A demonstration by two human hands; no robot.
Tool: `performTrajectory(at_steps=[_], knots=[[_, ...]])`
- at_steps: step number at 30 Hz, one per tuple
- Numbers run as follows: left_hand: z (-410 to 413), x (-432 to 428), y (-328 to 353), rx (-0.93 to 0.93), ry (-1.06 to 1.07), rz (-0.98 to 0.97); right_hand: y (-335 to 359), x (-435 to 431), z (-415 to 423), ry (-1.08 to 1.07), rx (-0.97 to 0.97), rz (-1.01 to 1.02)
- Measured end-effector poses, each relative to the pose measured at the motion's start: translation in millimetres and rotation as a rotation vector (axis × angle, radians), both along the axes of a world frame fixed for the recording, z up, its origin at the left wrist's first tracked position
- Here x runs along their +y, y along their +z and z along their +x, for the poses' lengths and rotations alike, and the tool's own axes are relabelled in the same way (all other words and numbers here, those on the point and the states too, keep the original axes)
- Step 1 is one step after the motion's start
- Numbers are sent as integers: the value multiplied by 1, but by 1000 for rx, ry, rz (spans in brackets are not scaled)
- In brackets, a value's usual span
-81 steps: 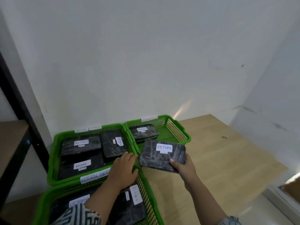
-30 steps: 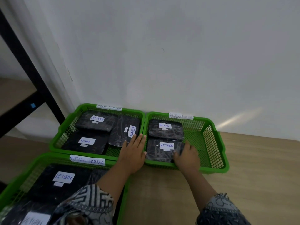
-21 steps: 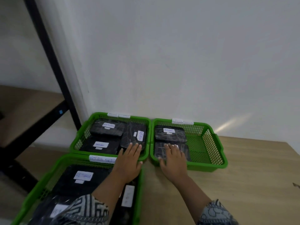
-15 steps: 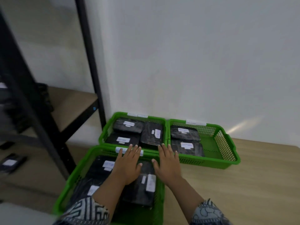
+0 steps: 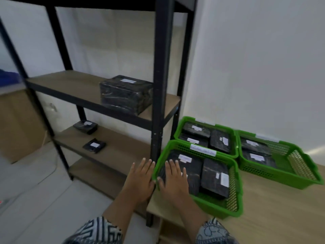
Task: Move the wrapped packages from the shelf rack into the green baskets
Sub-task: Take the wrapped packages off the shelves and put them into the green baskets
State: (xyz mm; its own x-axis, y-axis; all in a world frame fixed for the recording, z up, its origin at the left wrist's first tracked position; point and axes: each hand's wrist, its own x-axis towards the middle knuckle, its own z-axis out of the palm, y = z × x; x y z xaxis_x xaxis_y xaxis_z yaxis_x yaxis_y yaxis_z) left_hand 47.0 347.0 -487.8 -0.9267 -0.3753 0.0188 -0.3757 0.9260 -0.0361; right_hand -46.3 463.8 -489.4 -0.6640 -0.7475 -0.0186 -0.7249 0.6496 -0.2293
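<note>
Sleeves with a dark and white pattern, left (image 5: 95, 232) and right (image 5: 213, 233), frame the bottom edge. Both hands are flat with fingers straight and spread, holding nothing. The left hand (image 5: 140, 180) is just left of the nearest green basket (image 5: 233, 196), in front of a black post of the shelf rack (image 5: 161, 85). The right hand (image 5: 173, 182) is over that basket's near left corner, above a black wrapped package (image 5: 189, 169); whether it touches is unclear. A second package (image 5: 214, 178) lies beside it. The basket sits on a wooden table (image 5: 272, 217).

Behind it, against the white wall, stand two more green baskets side by side. The left one (image 5: 176, 131) holds three labelled packages, the right one (image 5: 299, 166) holds two.

On the rack to the left, two small wrapped packages (image 5: 94, 145) (image 5: 85, 127) lie apart on a lower shelf. A large wrapped package (image 5: 125, 94) sits on the shelf above. A cardboard box (image 5: 17, 124) stands at far left.
</note>
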Motion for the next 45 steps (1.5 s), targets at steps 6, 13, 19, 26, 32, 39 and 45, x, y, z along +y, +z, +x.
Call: performTrajectory(at_steps=[6,13,19,26,32,39,45], knots=[[64,-50,5,4,134,15,2,-51,47,122,22,-1],[90,-112,9,10,206,42,9,-122,59,165,25,0],[89,-185,7,-35,212,12,5,-191,57,163,-1,-29],[76,-289,21,-62,192,-17,10,-287,48,133,-31,-16],[77,-360,6,-107,149,34,2,-356,51,89,-47,20],[80,-469,-17,-119,26,45,-18,-443,66,-33,-95,46],[99,-568,-31,-161,-123,88,-39,-518,98,-199,-158,113]])
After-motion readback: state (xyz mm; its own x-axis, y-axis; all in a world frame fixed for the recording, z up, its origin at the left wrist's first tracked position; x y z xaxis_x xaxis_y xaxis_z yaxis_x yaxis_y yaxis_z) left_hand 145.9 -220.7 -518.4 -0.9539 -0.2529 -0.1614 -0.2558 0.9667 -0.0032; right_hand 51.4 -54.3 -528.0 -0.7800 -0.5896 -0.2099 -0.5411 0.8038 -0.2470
